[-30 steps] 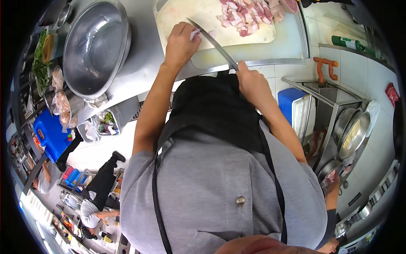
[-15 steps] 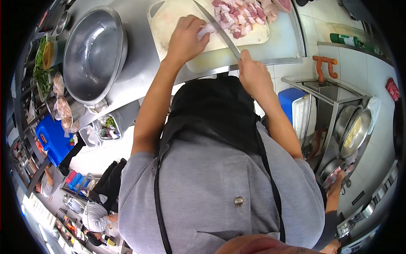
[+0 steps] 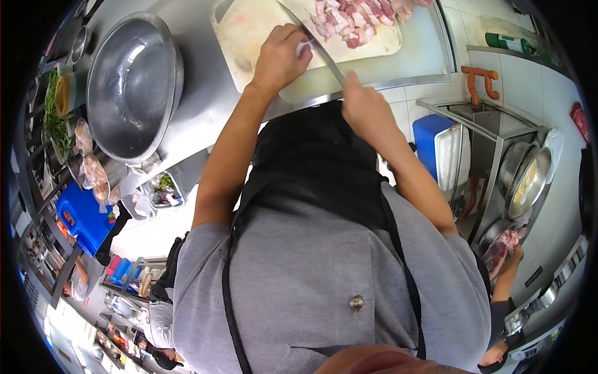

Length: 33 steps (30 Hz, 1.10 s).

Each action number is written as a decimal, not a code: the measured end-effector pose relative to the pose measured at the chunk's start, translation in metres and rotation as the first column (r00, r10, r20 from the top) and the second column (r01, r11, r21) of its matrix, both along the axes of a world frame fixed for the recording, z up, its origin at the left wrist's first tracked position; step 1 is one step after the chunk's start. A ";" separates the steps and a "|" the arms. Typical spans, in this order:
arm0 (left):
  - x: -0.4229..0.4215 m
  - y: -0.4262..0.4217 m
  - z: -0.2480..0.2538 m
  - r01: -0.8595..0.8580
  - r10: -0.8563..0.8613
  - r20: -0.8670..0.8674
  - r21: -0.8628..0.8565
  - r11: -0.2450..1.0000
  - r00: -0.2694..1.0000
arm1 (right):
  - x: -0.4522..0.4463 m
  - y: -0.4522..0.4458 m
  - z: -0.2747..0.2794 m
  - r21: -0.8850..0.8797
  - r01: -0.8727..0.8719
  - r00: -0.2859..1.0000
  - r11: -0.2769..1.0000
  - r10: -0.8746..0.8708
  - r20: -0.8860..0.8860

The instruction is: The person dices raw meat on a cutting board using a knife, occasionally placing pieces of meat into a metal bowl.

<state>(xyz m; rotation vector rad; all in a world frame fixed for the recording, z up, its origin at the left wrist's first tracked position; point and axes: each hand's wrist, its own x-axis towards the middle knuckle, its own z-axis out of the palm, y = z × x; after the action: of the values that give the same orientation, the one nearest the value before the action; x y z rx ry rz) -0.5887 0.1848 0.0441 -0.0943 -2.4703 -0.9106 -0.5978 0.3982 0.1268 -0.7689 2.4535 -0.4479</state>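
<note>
My right hand is closed round the handle of a long kitchen knife; the blade points up and left across the board. Curled fingers of my left hand grip a small pale piece of meat right beside the blade. Most of that piece is hidden by the fingers. Both the meat and the blade are over a white cutting board. A pile of diced pink and white meat lies on the board beyond the knife.
A large steel bowl stands on the counter to the left. Bags of meat and green herbs are beyond it. On the right are a metal stand, steel bowls and a co-worker's arm by some meat.
The piece of meat in my left hand shows less than before. My right hand and the knife have shifted slightly to the left in view. The co-worker at right has lifted meat.
</note>
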 end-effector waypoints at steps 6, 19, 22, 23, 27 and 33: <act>0.003 -0.003 0.001 -0.008 0.008 0.015 0.013 1.000 1.000 | -0.018 -0.039 -0.024 -0.134 -0.022 0.984 0.991 -0.002 -0.177; 0.008 0.000 -0.001 -0.077 0.077 0.073 -0.007 0.997 0.994 | -0.013 -0.025 -0.019 -0.033 0.018 0.997 0.999 -0.020 -0.077; 0.011 -0.001 0.001 -0.097 0.094 0.062 0.050 0.994 0.994 | 0.012 0.027 -0.007 0.051 0.020 1.000 0.999 -0.021 0.018; 0.014 -0.003 0.007 -0.089 0.065 0.149 0.163 0.983 0.987 | 0.012 0.036 -0.004 0.103 0.020 1.000 0.994 -0.020 -0.001; 0.022 -0.007 0.020 -0.100 0.044 0.153 0.379 0.920 0.987 | 0.003 0.023 -0.005 0.047 0.006 0.991 0.999 0.000 -0.136; 0.017 -0.007 0.015 -0.057 0.057 0.117 -0.010 0.998 0.991 | 0.006 0.020 0.006 0.079 -0.082 0.982 0.993 0.095 -0.166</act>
<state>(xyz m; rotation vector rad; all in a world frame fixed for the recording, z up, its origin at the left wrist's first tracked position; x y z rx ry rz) -0.5714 0.1775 0.0588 0.0284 -2.5697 -0.9076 -0.5917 0.4185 0.1325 -0.9151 2.5630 -0.2685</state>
